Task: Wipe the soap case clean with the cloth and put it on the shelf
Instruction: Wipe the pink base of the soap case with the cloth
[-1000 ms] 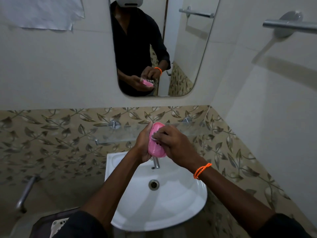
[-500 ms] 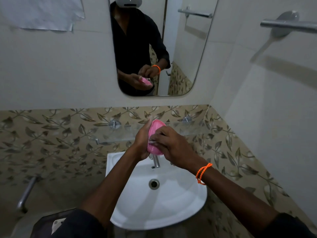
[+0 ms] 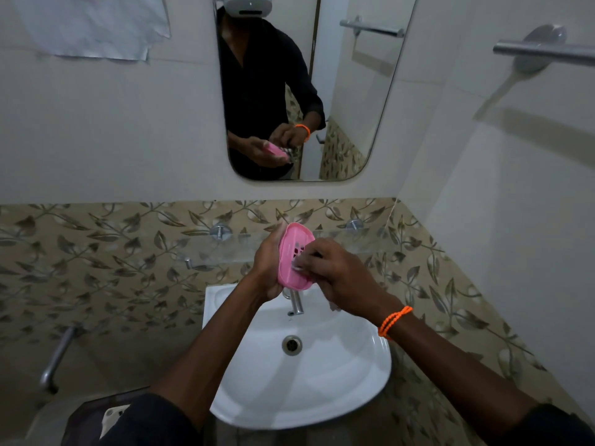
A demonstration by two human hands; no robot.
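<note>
white wall tiles run above a band of beige leaf-patterned tiles (image 3: 96, 252), with a rounded mirror (image 3: 354, 91) above a white ceramic wash basin (image 3: 322, 397). a clear glass shelf (image 3: 219, 249) on metal pegs crosses the patterned band behind the hands. the left hand (image 3: 267, 268) is curled around the left edge and back of an oval pink plastic soap case (image 3: 291, 252), holding it upright and tilted over the chrome tap (image 3: 296, 304), in front of the shelf. the right hand (image 3: 341, 275), an orange beaded band (image 3: 394, 320) at its wrist, has its fingers pinched on a small pale cloth (image 3: 297, 263), mostly hidden, pressed to the case's slotted inner face. a chrome towel bar (image 3: 544, 51) juts from the right wall.
</note>
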